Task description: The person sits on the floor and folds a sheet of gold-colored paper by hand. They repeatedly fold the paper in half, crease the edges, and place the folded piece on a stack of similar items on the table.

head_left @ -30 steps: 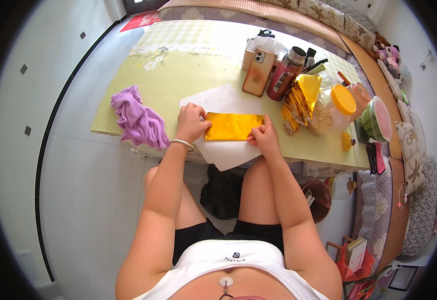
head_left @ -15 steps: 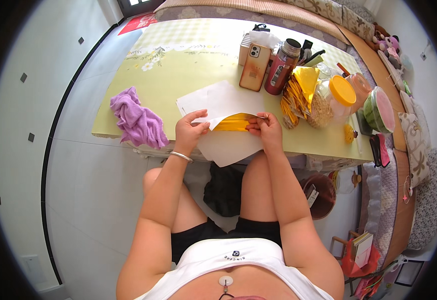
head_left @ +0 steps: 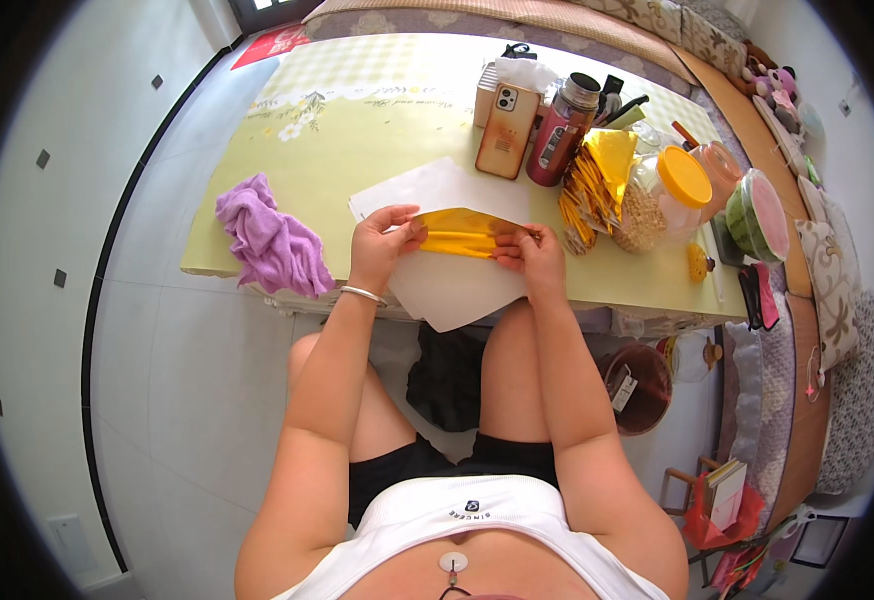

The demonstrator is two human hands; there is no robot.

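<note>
Currently my left hand [head_left: 384, 245] and right hand [head_left: 536, 260] pinch opposite ends of a gold sheet [head_left: 460, 240], bent but not yet flat.

Pale floor tiles [head_left: 197, 400] stretch between a white wall [head_left: 32, 260] and cushioned sofa [head_left: 803, 430].

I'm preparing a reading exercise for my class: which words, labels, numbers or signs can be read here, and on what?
Wording not copied here; locations only.
White top: dark lettering beside an emblem, legible.
Tablecloth: script, mostly too faint.
Red mat: pale characters, too blurred.
Maroon bottle: marking too small.
Phone: faint marking, too small.
Gold sheet: no lettering visible.
</note>
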